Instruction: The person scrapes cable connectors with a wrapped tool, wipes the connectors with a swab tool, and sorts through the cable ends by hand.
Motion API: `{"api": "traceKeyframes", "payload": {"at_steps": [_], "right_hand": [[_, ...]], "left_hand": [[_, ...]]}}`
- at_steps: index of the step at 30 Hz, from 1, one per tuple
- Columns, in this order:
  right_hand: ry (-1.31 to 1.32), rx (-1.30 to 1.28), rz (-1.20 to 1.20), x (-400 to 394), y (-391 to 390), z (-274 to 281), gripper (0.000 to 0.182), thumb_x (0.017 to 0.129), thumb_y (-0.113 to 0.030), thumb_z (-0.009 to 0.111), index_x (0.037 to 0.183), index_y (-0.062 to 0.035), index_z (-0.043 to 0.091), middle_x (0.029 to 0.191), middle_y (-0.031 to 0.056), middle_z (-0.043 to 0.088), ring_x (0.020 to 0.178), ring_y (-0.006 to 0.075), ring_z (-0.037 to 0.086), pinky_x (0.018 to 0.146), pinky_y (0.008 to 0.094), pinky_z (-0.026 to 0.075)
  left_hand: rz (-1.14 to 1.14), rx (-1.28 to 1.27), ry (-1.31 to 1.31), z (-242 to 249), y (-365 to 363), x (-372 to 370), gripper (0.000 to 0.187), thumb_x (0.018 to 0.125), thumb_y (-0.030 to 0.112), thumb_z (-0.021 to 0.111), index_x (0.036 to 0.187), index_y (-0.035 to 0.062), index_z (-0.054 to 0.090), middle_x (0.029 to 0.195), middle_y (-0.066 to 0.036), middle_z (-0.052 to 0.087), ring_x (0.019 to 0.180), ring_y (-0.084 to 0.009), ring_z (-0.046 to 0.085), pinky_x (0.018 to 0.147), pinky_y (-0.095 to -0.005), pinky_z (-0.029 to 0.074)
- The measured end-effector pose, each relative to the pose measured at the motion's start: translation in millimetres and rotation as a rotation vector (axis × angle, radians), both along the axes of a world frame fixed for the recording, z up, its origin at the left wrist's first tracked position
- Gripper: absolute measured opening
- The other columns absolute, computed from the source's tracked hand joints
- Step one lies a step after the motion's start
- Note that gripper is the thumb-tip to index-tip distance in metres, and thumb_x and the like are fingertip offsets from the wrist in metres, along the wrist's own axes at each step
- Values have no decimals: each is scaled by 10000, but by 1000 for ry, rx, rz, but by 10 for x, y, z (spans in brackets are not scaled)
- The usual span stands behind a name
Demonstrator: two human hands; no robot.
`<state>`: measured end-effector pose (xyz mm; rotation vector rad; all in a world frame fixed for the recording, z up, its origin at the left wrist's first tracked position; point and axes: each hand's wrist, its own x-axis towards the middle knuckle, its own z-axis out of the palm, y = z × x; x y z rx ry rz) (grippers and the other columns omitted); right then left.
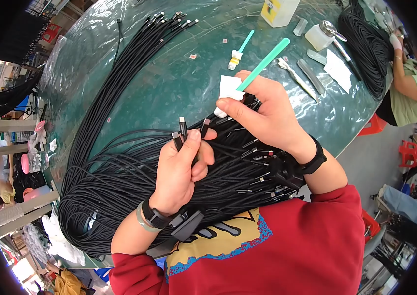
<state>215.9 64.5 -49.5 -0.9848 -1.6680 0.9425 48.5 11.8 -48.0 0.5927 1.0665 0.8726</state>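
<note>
Several black cable connectors (183, 128) stick up from my left hand (181, 164), whose thumb and fingers are closed around them. One connector has a bright metal tip; the others look darker. My right hand (267, 110) pinches a green stick (267, 61) together with a white cloth (229, 87) wrapped at its lower end. The cloth is just above and to the right of the connectors, apart from them. A large bundle of black cables (100, 196) loops under both hands, with many loose connector ends (262, 157) below my right wrist.
The green table (164, 93) has a plastic cover. Cable ends (174, 22) fan out at the far left. A small bottle (319, 37), a white container (279, 11), tweezers (298, 79) and another green stick (246, 41) lie beyond my right hand. A co-worker (410, 83) handles cables at right.
</note>
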Motion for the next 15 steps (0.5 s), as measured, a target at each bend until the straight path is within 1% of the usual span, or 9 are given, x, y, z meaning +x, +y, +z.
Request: {"api": "traceKeyframes", "payload": {"at_steps": [2,5,6,9,11,14,15], "right_hand": [[45,-50,9,-33,-6,-8,127,691,-65,655,765,-18,563,669,44,511,596,156,492,537,251,374],[-209,237,154,-80,-2,-56,137,676,-81,664,760,-28,570,677,45,523,611,179,502,543,271,384],[-210,234,153,-76,-4,-52,137,676,-81,664,760,-28,570,677,45,523,611,179,502,543,271,384],[-284,246,22,-62,4,-13,144,666,-92,670,759,-33,578,679,43,531,622,196,505,543,287,387],[-251,256,43,-72,-2,-32,141,668,-91,670,760,-34,580,679,43,529,617,195,500,540,286,385],[-184,274,84,-68,5,-54,135,673,-89,668,763,-36,583,678,42,525,609,192,491,533,283,381],[-197,213,61,-44,16,-59,133,677,-91,667,765,-37,584,676,42,523,606,191,487,537,283,381]], "left_hand": [[-42,-17,-78,-50,18,-50,282,903,234,403,980,-17,508,549,23,410,410,-21,254,368,-172,187],[-70,-23,-127,-66,29,-70,300,907,252,393,956,-20,511,544,28,396,409,-23,247,370,-175,188],[-79,-24,-135,-69,28,-71,300,907,254,394,949,-20,510,538,33,382,410,-24,243,370,-176,186],[-77,-28,-123,-51,24,-51,299,907,256,395,941,-18,510,531,39,366,410,-25,238,371,-177,184],[-58,-31,-82,-27,19,-26,297,907,256,397,941,-16,510,529,42,363,411,-25,237,371,-179,181],[-51,-24,-93,-52,17,-21,271,910,234,384,938,-9,501,526,45,345,411,-23,233,365,-177,175],[-48,-22,-96,-56,12,-23,258,912,223,378,937,-5,496,524,46,336,411,-22,230,361,-176,173]]}}
